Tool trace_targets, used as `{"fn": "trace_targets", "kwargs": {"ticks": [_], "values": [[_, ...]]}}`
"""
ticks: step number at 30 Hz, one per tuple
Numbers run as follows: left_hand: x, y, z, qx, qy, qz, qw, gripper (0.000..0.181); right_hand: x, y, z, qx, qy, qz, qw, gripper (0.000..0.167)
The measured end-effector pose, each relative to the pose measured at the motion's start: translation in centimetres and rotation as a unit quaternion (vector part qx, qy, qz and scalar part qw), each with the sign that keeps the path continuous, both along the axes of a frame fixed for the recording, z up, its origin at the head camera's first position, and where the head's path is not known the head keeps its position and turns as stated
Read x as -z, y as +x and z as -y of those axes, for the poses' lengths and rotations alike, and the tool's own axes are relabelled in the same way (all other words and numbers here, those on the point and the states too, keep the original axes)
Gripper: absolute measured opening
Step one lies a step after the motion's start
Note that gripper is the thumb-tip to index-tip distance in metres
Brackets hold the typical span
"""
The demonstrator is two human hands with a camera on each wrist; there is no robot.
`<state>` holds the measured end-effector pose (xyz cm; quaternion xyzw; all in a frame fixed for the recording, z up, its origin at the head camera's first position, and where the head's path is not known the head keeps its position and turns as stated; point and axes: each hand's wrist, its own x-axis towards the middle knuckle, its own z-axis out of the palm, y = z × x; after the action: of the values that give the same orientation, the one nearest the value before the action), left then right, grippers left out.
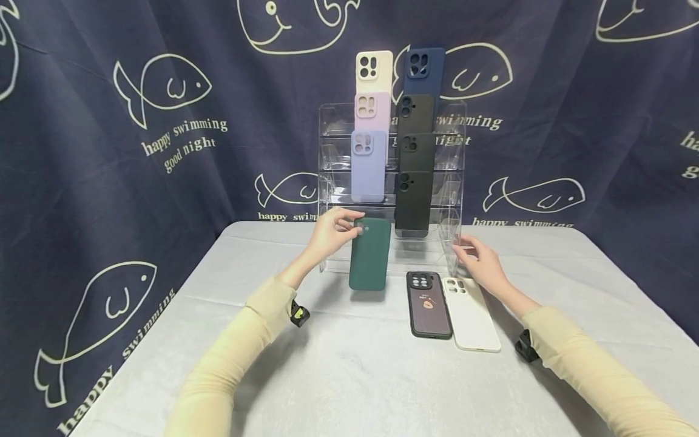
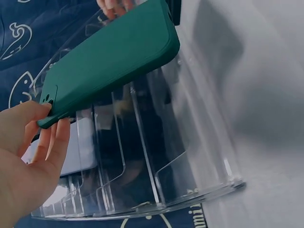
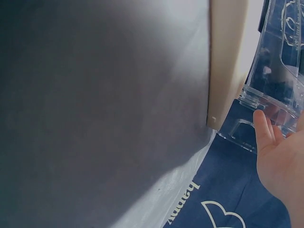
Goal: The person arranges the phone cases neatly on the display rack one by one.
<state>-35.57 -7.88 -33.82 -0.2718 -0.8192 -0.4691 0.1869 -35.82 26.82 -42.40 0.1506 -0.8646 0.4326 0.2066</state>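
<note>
My left hand (image 1: 334, 233) pinches a dark green phone case (image 1: 370, 255) by its upper left corner, beside the camera cutout. The case hangs upright in front of the lower tiers of a clear tiered display rack (image 1: 448, 229). In the left wrist view, the green case (image 2: 109, 61) slants across the rack, thumb on its face and fingers behind. At the rack's lower right side, my right hand (image 1: 482, 262) grips the clear edge between thumb and fingers. The right wrist view shows that hand (image 3: 280, 161) at the rack's edge, its thumb partly cut off.
Cream (image 1: 382, 64), lilac (image 1: 377, 124) and light blue (image 1: 368, 176) cases stand in the rack's left column. Navy (image 1: 434, 85) and several black cases (image 1: 413, 209) fill the right column. A dark printed case (image 1: 430, 312) and a white case (image 1: 472, 318) lie on the table before it.
</note>
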Motion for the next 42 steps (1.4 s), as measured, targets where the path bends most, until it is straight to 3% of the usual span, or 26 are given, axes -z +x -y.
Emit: {"fn": "trace_targets", "kwargs": {"ticks": [7, 28, 34, 42], "values": [[-1.6, -1.0, 0.1, -0.043, 0.009, -0.028, 0.9987, 0.030, -0.1, 0.1, 0.1, 0.006, 0.001, 0.004, 1.0000, 0.044], [-5.3, -4.4, -0.8, -0.093, 0.105, -0.104, 0.9846, 0.030, -0.2, 0.2, 0.0, -0.001, -0.004, 0.014, 0.9999, 0.045], [-5.5, -5.3, -0.9, -0.102, 0.130, -0.118, 0.9792, 0.030, -0.3, 0.1, 0.0, -0.001, -0.006, 0.008, 1.0000, 0.044], [-4.8, -6.1, -1.2, -0.110, 0.131, -0.125, 0.9773, 0.028, -0.1, 0.1, 0.0, 0.007, 0.001, 0.006, 1.0000, 0.044]]}}
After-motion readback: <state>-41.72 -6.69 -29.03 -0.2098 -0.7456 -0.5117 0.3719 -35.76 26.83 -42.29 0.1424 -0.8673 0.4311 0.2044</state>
